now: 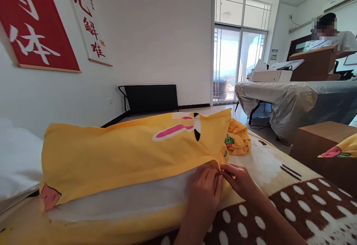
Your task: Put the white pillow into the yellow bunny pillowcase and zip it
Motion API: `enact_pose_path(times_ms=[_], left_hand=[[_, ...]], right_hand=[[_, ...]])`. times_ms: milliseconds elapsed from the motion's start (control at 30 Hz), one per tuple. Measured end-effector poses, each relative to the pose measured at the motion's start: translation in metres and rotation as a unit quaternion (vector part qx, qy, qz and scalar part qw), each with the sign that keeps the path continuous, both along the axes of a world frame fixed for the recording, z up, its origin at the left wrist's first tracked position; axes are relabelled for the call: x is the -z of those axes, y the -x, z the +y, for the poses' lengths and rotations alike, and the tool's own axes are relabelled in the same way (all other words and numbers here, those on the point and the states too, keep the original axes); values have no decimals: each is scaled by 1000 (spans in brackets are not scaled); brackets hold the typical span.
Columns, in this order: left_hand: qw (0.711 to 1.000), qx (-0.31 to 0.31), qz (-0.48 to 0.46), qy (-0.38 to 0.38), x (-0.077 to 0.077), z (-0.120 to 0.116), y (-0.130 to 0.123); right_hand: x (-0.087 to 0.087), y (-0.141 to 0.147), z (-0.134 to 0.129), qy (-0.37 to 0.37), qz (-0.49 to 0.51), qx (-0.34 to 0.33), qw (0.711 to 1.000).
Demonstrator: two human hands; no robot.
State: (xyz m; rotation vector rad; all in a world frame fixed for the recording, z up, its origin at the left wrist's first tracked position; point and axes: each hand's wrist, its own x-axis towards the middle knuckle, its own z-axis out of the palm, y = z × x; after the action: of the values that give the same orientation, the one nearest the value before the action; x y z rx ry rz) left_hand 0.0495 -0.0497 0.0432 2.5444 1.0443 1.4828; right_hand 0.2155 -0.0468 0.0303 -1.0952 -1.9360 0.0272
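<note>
A yellow pillowcase point(119, 144) with a rabbit print lies across the bed, its long side gaping toward me. Inside the gap shows a white pillow point(122, 193). At the right end of this opening, my left hand point(205, 185) pinches the pillowcase edge, fingers bent inward. My right hand point(237, 178) meets it there, thumb and forefinger closed on the same edge. Whether a zipper pull sits between the fingertips is too small to tell. Behind the pillowcase's right end lies a bunched yellow cloth point(240, 137) with a carrot print.
Under everything spreads a brown and cream dotted blanket point(240, 222). White bedding point(19, 159) is at the left. A brown cardboard box point(320, 137) stands to the right, with yellow printed fabric point(343, 150) over it. Farther back, a person point(343, 40) is behind a plastic-covered table point(292, 96) bearing boxes.
</note>
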Motion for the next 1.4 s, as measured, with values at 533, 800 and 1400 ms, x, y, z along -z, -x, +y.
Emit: enact_pose_path(times_ms=[533, 800, 1400], left_hand=[[963, -143, 183, -136, 3, 0, 2], [951, -217, 163, -146, 1, -11, -6], [926, -303, 192, -117, -27, -38, 14]], right_hand=[[-3, -1, -3, 27, -43, -21, 998], [-9, -13, 0, 28, 10, -19, 999], [-8, -12, 6, 13, 48, 14, 999]])
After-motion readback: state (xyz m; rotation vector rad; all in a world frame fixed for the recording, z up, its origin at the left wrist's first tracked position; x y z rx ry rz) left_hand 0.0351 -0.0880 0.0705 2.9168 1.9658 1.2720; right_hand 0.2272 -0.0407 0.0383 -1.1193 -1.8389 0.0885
